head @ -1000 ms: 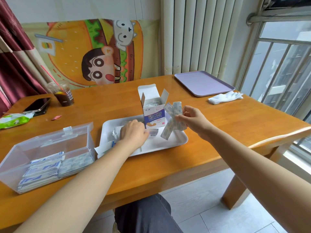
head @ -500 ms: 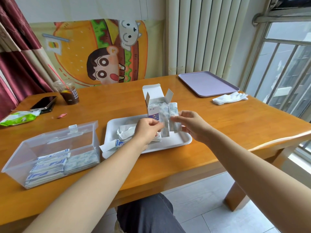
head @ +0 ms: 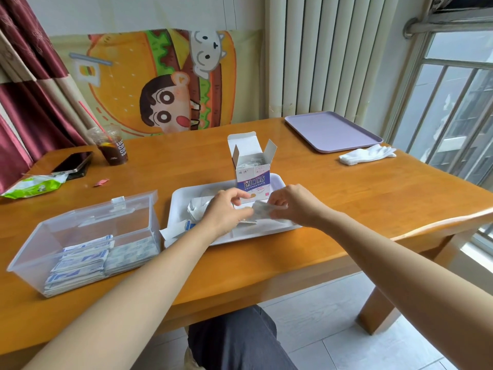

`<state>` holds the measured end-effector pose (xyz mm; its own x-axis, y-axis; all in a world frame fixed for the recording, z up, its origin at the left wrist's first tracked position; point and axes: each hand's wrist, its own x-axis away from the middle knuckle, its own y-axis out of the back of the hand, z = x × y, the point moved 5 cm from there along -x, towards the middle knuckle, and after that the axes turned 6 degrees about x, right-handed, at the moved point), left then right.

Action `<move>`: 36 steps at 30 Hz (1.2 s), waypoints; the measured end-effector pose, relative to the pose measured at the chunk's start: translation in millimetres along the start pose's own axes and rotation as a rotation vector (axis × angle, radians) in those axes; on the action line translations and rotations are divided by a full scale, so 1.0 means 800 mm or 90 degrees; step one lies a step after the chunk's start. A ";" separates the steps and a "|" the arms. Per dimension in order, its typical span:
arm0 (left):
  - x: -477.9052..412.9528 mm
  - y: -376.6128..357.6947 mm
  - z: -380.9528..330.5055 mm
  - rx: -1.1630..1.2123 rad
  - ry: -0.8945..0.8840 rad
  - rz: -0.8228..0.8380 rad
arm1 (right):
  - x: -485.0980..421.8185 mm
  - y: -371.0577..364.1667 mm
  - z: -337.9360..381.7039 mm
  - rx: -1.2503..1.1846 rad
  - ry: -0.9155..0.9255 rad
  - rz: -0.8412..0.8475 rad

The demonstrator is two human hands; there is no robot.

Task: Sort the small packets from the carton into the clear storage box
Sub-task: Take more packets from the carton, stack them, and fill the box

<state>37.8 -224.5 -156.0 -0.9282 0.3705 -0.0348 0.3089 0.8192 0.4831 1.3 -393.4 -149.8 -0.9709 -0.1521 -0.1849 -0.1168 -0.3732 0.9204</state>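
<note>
Both bare forearms reached forward from the lower corners, converging at the middle. The left hand (head: pixel 226 209) was knuckles up, fingers curled, thumb and forefinger pinching one end of the small pale paper packets (head: pixel 262 209). The right hand (head: pixel 296 206) sat close opposite, fingers bent, pinching the other end. The hands were nearly touching.

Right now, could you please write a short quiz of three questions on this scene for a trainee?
1. True or false: the carton stands open on the white tray.
2. Where do the sorted packets lie? A) on the lilac tray B) in the box C) beside the phone
3. Fill in: the left hand and right hand hold ___ between them.
Key: 1 true; 2 B; 3 packets.
</note>
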 end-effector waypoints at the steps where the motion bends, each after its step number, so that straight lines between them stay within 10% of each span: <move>1: 0.002 -0.006 0.000 -0.065 -0.005 0.031 | 0.001 -0.008 0.004 0.010 0.009 0.026; 6: 0.007 -0.020 -0.005 -0.255 -0.038 0.034 | 0.000 -0.016 0.010 0.003 0.015 0.092; 25: 0.011 -0.018 -0.015 -0.238 -0.037 0.029 | 0.000 0.002 0.007 0.022 -0.009 0.086; 36: 0.070 0.134 -0.042 -0.476 0.017 0.079 | -0.042 0.006 0.172 -0.058 0.155 0.107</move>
<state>12.2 -130.6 -76.5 -0.9037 0.4216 0.0747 0.1968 0.2540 0.9470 4.4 -264.1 -91.6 -0.8954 -0.4287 -0.1202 0.0709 -0.4038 0.9121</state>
